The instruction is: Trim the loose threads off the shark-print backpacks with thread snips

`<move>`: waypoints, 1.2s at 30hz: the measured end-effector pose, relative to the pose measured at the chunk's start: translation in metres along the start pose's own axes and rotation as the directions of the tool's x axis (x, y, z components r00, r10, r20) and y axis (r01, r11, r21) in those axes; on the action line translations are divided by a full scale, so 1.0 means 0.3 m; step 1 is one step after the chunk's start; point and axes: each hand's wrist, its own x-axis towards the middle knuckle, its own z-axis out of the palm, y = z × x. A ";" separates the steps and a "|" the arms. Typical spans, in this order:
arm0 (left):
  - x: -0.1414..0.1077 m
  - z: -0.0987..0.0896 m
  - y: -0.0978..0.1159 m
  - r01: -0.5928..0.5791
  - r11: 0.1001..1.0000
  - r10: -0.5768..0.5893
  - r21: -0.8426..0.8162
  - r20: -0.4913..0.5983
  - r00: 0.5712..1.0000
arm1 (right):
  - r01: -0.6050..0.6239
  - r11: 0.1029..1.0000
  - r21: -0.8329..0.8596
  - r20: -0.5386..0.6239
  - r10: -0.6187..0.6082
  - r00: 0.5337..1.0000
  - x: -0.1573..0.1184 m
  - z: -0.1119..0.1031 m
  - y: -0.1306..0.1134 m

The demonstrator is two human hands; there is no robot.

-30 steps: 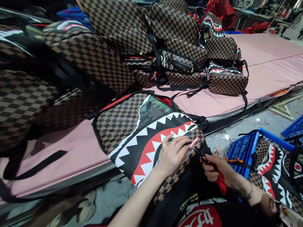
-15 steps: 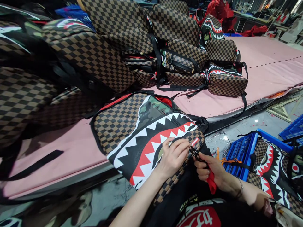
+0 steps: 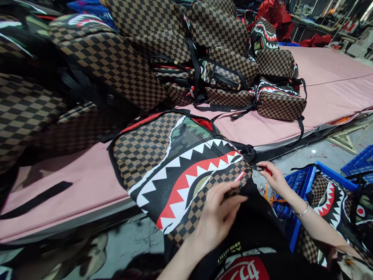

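A brown-and-black checkered backpack (image 3: 148, 146) with a printed shark mouth lies front up on the pink-covered table, its near end overhanging toward my body. My left hand (image 3: 217, 210) rests at its lower right edge, near a small red label (image 3: 239, 176), fingers apart and holding nothing. To the right of the backpack's corner, my right hand (image 3: 272, 177) grips a small red-handled tool with a dark metal tip (image 3: 258, 168). Its exact kind cannot be made out, as the fingers cover most of it.
Several checkered backpacks (image 3: 107, 62) are piled along the back and left of the pink table (image 3: 326, 81). A blue crate (image 3: 303, 182) with shark-print bags stands on the floor at right. A loose black strap (image 3: 37, 200) lies on the table at left.
My right hand has moved right and up with the red-handled tool, away from the backpack's edge. My left hand has slid toward my body, and its fingers have spread apart.
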 end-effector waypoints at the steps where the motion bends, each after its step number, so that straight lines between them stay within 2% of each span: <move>1: -0.015 0.011 0.020 0.000 1.000 -0.001 0.022 0.050 0.999 | 0.058 0.996 -0.067 0.052 -0.054 0.997 0.031 -0.027 0.018; 4: -0.062 0.039 0.056 -0.007 0.999 0.001 0.053 0.118 0.993 | 0.208 0.970 -0.123 0.286 -0.166 0.944 0.109 -0.085 0.044; 6: -0.089 0.044 0.064 0.017 0.999 -0.020 0.030 0.085 0.996 | 0.280 0.954 -0.110 0.405 -0.214 0.889 0.148 -0.100 0.042; 12: -0.127 0.017 0.075 0.164 0.986 -0.164 -0.002 -0.045 0.985 | 0.398 0.916 -0.054 0.583 -0.295 0.757 0.242 -0.084 0.018; 16: -0.131 0.009 0.074 0.149 0.989 -0.148 0.004 -0.113 0.982 | 0.442 0.895 -0.050 0.630 -0.315 0.710 0.277 -0.078 0.014; 24: -0.121 0.022 0.072 0.189 0.981 -0.195 -0.050 -0.159 0.968 | 0.436 0.900 -0.022 0.639 -0.323 0.698 0.280 -0.069 0.018; 28: -0.119 0.019 0.073 0.178 0.982 -0.186 -0.056 -0.199 0.962 | 0.454 0.891 -0.008 0.690 -0.323 0.647 0.281 -0.048 -0.014; 36: -0.133 0.020 0.077 0.225 0.971 -0.236 -0.075 -0.194 0.952 | 0.536 0.844 -0.006 0.749 -0.352 0.562 0.271 -0.013 -0.093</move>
